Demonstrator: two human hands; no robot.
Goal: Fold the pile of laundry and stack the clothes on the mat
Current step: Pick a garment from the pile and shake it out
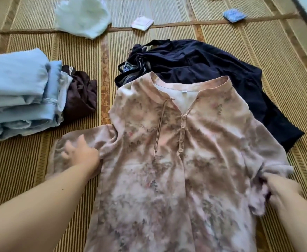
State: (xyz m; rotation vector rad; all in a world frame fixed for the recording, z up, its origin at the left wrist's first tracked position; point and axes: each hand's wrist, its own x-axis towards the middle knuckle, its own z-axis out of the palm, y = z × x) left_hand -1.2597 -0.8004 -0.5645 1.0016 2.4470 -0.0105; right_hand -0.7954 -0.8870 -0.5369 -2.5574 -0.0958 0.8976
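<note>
With the blouse point(176, 170) spread flat, the left hand point(81, 153) presses its nine-o'clock sleeve with loose fingers, the right hand point(283, 190) pinches the three-o'clock sleeve; folding them inward likely comes next.

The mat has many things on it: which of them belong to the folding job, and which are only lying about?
Job:
pink floral blouse, spread flat
left hand on its sleeve
right hand holding the other sleeve
dark navy pile
light blue folded stack
brown garment

Lying about:
pale green cloth
white packet
blue packet

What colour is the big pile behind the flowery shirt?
Dark navy pile, seen in the head view.
</note>
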